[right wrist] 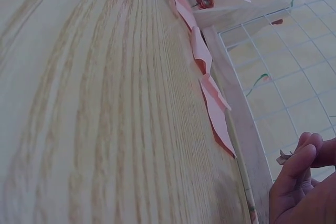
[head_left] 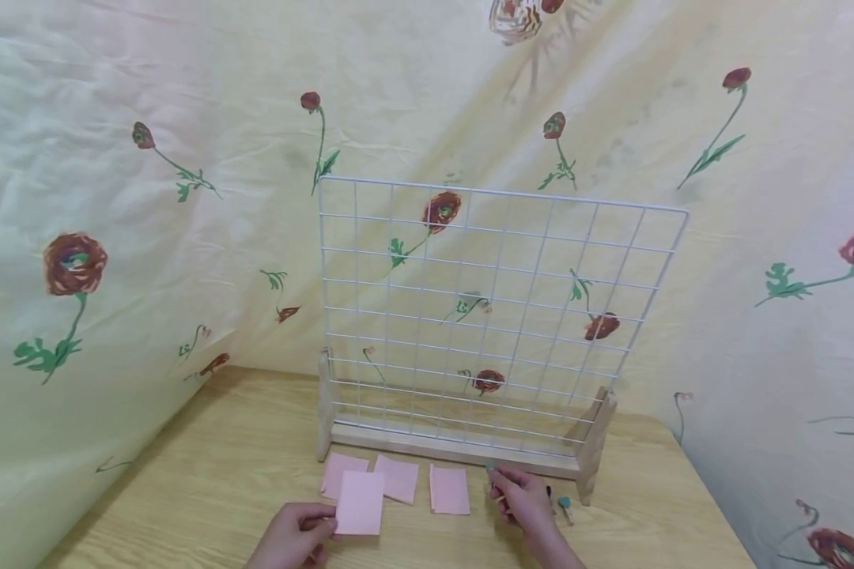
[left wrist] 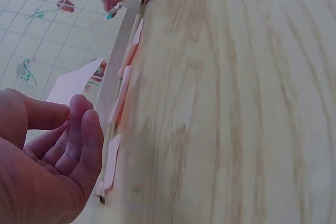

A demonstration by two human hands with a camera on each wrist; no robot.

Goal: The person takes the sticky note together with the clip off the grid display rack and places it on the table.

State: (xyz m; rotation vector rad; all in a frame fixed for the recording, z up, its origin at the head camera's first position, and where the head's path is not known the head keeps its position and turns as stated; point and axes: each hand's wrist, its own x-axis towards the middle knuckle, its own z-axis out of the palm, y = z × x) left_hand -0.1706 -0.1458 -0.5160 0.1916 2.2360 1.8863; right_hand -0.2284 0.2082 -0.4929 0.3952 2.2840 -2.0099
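My left hand [head_left: 295, 537] pinches a pink paper note [head_left: 360, 503] by its left edge, thumb against fingers, lifted above the table. In the left wrist view the same note [left wrist: 76, 82] stands out past the fingertips. Between thumb and fingertips my right hand [head_left: 523, 502] holds a small wooden clothespin [right wrist: 284, 157] with a teal top, close to the foot of the grid rack. Beside that hand lies another clothespin [head_left: 566, 507] with a teal top. A dark-topped one [head_left: 549, 491] is partly hidden by the right hand.
A white wire grid [head_left: 484, 308] stands upright in a wooden base [head_left: 455, 449]. In front of it lie several pink notes: one at left [head_left: 344, 468], one in the middle [head_left: 397, 478], one at right [head_left: 450, 490]. Flower-printed cloth [head_left: 185, 300] hangs behind the wooden table [head_left: 185, 490].
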